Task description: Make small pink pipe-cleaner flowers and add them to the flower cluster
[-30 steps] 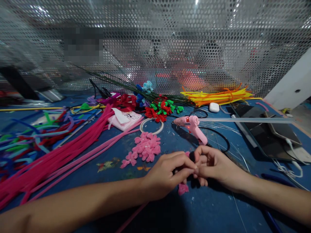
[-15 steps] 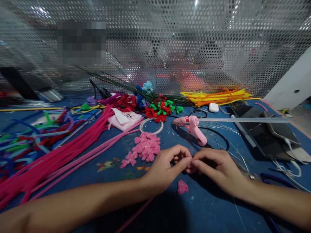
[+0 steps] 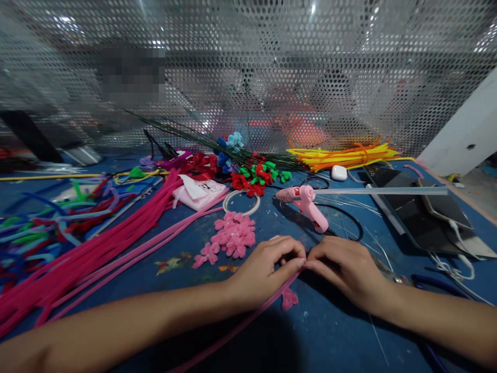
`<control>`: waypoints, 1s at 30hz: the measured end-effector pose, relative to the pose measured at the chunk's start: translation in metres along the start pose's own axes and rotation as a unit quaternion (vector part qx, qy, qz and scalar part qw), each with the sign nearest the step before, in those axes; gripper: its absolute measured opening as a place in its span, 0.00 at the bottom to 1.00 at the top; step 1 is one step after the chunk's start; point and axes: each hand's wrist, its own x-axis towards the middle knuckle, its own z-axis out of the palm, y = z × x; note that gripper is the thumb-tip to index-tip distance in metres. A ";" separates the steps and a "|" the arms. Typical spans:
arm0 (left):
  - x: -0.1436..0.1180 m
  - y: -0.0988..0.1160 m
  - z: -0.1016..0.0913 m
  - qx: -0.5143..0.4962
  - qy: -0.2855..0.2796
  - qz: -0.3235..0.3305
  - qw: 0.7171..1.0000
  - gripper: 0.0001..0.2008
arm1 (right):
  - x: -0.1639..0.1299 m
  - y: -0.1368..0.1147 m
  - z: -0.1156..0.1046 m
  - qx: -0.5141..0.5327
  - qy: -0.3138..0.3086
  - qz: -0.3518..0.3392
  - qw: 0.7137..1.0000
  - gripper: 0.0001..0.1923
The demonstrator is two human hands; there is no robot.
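My left hand (image 3: 277,264) and my right hand (image 3: 341,264) meet fingertip to fingertip over the blue table. Both are closed in a pinch on the end of a pink pipe cleaner (image 3: 248,320), which trails down toward the lower left under my left wrist. What the fingertips do to its tip is hidden. Just below the hands lies a small pink bent pipe-cleaner piece (image 3: 289,299). Beyond my left hand sits a cluster of pink pipe-cleaner flowers (image 3: 235,234). A pink glue gun (image 3: 308,204) rests behind my right hand, with a long clear glue stick (image 3: 380,191) in it.
Long magenta pipe cleaners (image 3: 116,254) and mixed coloured ones (image 3: 50,223) spread at left. Behind are a white ring (image 3: 254,208), a tissue pack (image 3: 202,191), red-green flowers (image 3: 254,178) and yellow pipe cleaners (image 3: 345,156). Blue-handled pliers (image 3: 435,285), a tablet (image 3: 411,217) and cables lie right.
The pink pipe cleaner has risen into view between the hands, its strand now running up to the fingertips. Both hands stay close together, and the view has shifted slightly.
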 end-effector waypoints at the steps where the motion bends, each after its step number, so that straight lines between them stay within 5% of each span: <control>1: 0.000 0.000 0.000 0.001 0.002 -0.003 1.000 0.05 | 0.000 0.001 0.000 -0.002 -0.008 0.009 1.000 0.09; 12: 0.005 -0.001 0.003 -0.133 0.026 -0.078 0.988 0.05 | 0.008 -0.002 0.000 0.096 0.005 0.133 0.987 0.10; 21: 0.005 -0.004 0.004 -0.133 0.049 -0.077 0.987 0.06 | 0.009 -0.002 0.001 0.028 -0.105 0.102 0.989 0.12; 27: 0.003 -0.001 0.005 -0.155 0.047 -0.071 0.984 0.06 | 0.009 -0.003 -0.001 0.069 -0.017 0.125 0.990 0.11; 30: 0.002 0.000 0.007 -0.205 0.058 -0.089 0.973 0.07 | 0.011 -0.001 -0.001 0.074 -0.026 0.138 0.987 0.11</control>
